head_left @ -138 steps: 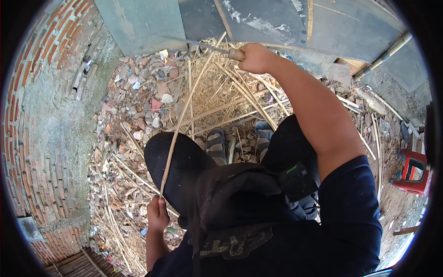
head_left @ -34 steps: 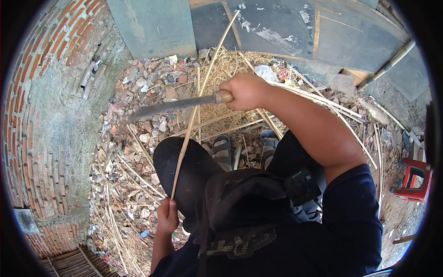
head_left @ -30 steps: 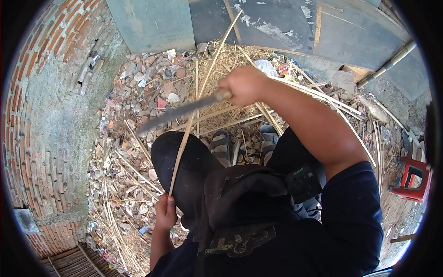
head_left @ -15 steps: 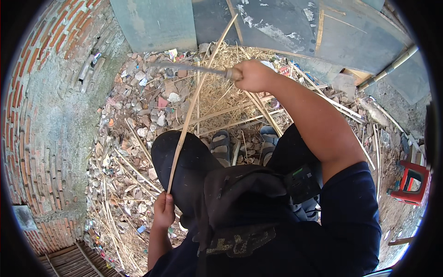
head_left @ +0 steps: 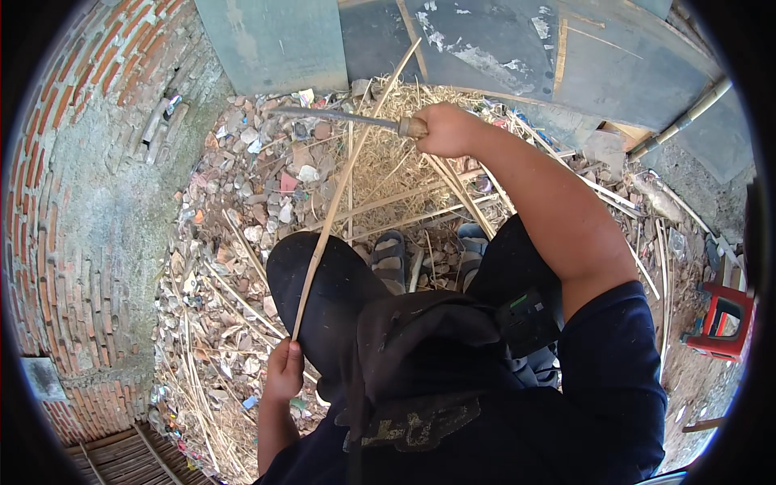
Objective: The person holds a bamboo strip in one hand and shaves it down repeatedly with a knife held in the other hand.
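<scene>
A long, thin strip of pale, smooth-looking wood or bamboo (head_left: 325, 234), slightly bowed, is held aslant over the person's dark-clothed left knee (head_left: 327, 271). Its lower end is pinched between thumb and fingers of the left hand (head_left: 284, 370), and its tip is hidden there; the upper end is raised toward grey, scuffed panels (head_left: 477, 48). A knife (head_left: 413, 128) is gripped by its rounded wooden handle, with the right hand (head_left: 447, 129) wrapped tightly around it. The narrow metal blade is pointed leftward and seen nearly edge-on, crossing the strip's upper part; whether the two are touching cannot be told. The blade's far end is hard to make out against the rubble (head_left: 242, 214).

Below, curly straw-coloured shavings (head_left: 396, 162) are heaped among jagged stones and loose strips. Strapped sandals (head_left: 389, 259) are partly covered by the legs. At left, a rough brick wall (head_left: 89, 218) is patched with mortar; at right, a red plastic stool-like object (head_left: 722, 323) is partly cut off.
</scene>
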`<state>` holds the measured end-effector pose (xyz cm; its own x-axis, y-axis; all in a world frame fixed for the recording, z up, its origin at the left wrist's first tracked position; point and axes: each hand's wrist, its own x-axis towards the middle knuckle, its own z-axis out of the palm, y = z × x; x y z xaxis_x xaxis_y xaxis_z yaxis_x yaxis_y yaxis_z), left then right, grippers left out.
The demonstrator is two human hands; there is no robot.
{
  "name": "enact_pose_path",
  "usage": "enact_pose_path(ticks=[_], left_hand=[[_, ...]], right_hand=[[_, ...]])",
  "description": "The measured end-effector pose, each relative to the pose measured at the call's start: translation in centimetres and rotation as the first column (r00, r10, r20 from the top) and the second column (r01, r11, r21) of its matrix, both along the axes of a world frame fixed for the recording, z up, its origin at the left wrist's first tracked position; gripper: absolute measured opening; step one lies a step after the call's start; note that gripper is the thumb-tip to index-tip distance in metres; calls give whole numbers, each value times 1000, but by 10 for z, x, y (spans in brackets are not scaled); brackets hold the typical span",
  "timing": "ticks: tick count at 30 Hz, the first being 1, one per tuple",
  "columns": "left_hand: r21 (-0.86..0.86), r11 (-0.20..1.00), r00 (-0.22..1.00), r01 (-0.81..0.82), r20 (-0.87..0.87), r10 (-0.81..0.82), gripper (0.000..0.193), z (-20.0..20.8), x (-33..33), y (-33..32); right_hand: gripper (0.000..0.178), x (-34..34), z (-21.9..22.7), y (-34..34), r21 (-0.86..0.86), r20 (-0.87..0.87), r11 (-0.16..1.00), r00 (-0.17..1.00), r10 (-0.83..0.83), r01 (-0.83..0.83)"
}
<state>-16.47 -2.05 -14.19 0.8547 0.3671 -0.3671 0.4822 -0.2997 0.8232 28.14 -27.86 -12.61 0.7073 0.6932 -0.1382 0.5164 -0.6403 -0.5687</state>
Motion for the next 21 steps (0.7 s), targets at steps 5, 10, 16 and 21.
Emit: enact_pose_path(ticks=[5,10,16,21], left_hand=[[-84,996,998,-16,-65,11,48,-1,-7,4],[-194,981,1000,6,-20,-10,48,-6,-5,11],[-58,998,999,-14,-45,11,49,-10,-10,8],[101,994,999,41,-15,-39,49,4,-6,-5]], right_hand=[[16,-38,10,16,-9,87,975,971,221,-221],[17,-18,5,6,-25,-78,987,985,157,-159],[15,-44,18,22,69,-41,980,981,191,-187],[15,-32,16,17,-26,-27,973,973,230,-231]])
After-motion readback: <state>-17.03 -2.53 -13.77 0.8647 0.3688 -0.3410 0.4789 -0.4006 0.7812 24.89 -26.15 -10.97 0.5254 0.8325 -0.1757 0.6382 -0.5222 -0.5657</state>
